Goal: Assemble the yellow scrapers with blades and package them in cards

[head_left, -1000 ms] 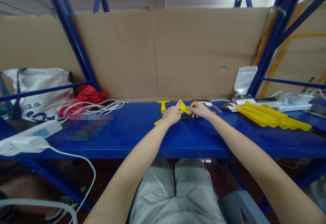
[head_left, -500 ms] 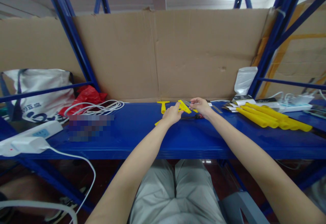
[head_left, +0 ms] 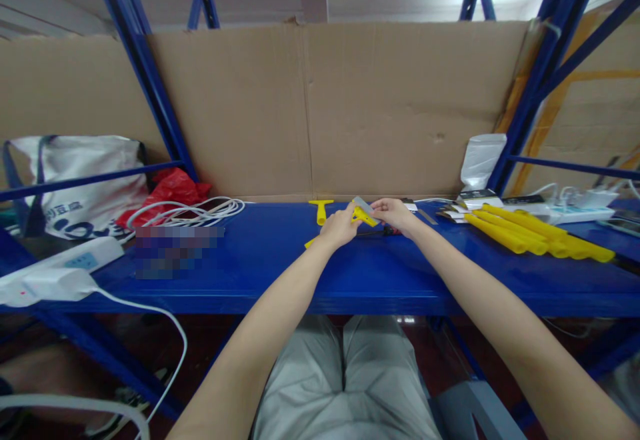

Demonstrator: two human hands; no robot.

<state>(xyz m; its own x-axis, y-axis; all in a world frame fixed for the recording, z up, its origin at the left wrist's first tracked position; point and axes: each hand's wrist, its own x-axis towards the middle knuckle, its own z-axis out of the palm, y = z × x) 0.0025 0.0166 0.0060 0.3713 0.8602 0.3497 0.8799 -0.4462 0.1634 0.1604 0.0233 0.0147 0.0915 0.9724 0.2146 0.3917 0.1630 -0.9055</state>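
My left hand (head_left: 339,227) is closed around a yellow plastic scraper (head_left: 365,218), whose handle end sticks out below my wrist. A thin grey metal blade (head_left: 363,205) lies along the scraper's wide head. My right hand (head_left: 393,212) pinches the blade's right end at the head; whether the blade is seated in the head I cannot tell. A screwdriver (head_left: 391,231) with a red and black handle lies on the table under my hands. Left of them, a yellow T-shaped scraper part (head_left: 321,213) rests near the back edge.
Several yellow tubular handles (head_left: 525,228) lie at the right, beside small boxes (head_left: 479,198). A metal strip (head_left: 427,217) lies right of my hand. White cables (head_left: 220,209), a red bag (head_left: 175,190) and a power strip (head_left: 90,257) occupy the left. Cardboard (head_left: 370,107) closes off the back.
My right hand has moved slightly down and left, bringing the blade from a tilt beside the scraper onto its head. The left hand keeps its hold.
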